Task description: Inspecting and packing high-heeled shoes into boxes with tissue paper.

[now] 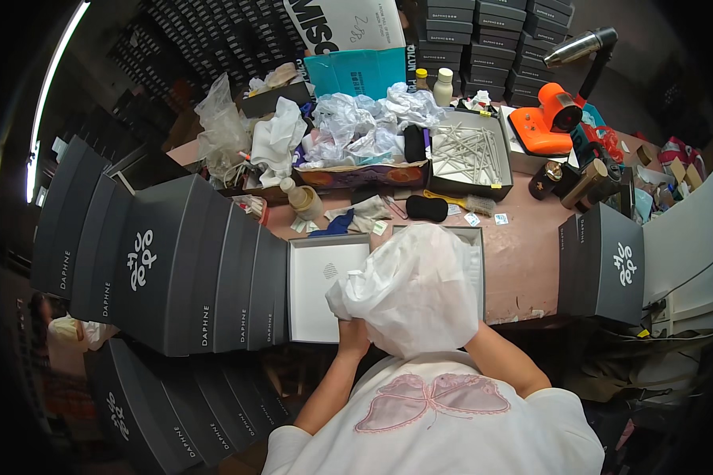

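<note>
A crumpled, thin white bag [420, 297] bulges in front of my chest, above the shoe box parts. My left hand [354, 334] is closed at the bag's lower left edge, with its fingertips hidden behind the material. My right forearm runs up to the bag's lower right side; the bag covers that hand, so its fingers do not show. Under and beside the bag lies an open box part [309, 273] with a white inside and dark rim. A second box part [475, 237] shows its edge behind the bag on the right.
Dark shoe boxes [166, 265] stand in a row at left, others [602, 261] at right. Farther back are a carton of crumpled paper [348, 123], a box of white sticks [471, 150], a brush [475, 203], a bottle [301, 198] and an orange device [543, 123].
</note>
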{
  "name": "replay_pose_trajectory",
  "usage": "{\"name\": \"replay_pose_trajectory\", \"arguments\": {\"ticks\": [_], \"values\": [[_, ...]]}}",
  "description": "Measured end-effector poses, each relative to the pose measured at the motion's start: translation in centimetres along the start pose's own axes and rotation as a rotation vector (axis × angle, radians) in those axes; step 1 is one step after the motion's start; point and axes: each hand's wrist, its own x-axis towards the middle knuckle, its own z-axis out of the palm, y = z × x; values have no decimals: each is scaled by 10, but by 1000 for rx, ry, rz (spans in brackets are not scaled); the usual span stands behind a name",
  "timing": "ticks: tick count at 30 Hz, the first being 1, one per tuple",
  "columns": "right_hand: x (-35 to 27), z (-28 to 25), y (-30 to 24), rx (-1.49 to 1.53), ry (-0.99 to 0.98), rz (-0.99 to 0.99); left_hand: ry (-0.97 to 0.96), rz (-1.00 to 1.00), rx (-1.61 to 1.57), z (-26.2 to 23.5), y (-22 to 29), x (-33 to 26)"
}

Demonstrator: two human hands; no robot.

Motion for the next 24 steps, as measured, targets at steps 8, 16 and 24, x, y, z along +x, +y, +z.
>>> {"name": "replay_pose_trajectory", "arguments": {"ticks": [8,16,24], "values": [[0,-41,-22,-328,73,-304,299,-16,-450,-7,65,28],[-23,-34,-94,-59,487,-629,485,573,113,-81,132,28],[-8,41,-82,-617,519,-725,-316,163,349,-18,49,53]]}}
